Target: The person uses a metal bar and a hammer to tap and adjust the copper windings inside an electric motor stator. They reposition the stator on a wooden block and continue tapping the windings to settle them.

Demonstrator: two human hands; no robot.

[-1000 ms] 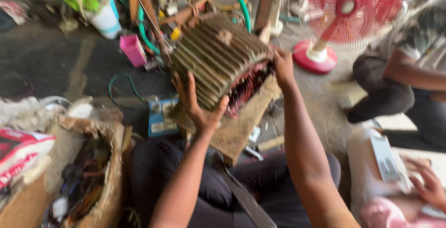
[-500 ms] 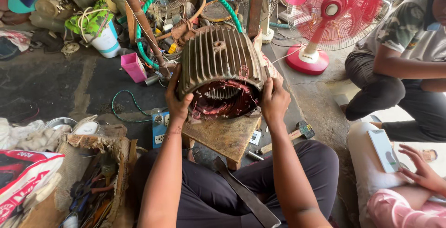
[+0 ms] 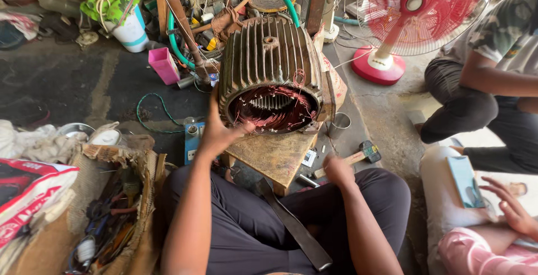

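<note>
1. On the small wooden worktop [image 3: 278, 155] between the person's knees, a ribbed motor housing [image 3: 270, 62] lies on its side, its open end with copper windings [image 3: 273, 108] turned toward the person.
2. The left hand [image 3: 219, 132] grips the housing's lower-left rim, fingers curled over the edge, seemingly to steady it.
3. The right hand [image 3: 338, 169] hovers off the worktop's near right corner, loosely closed and holding nothing, with a hammer [image 3: 353, 157] on the floor just beside it.
</note>
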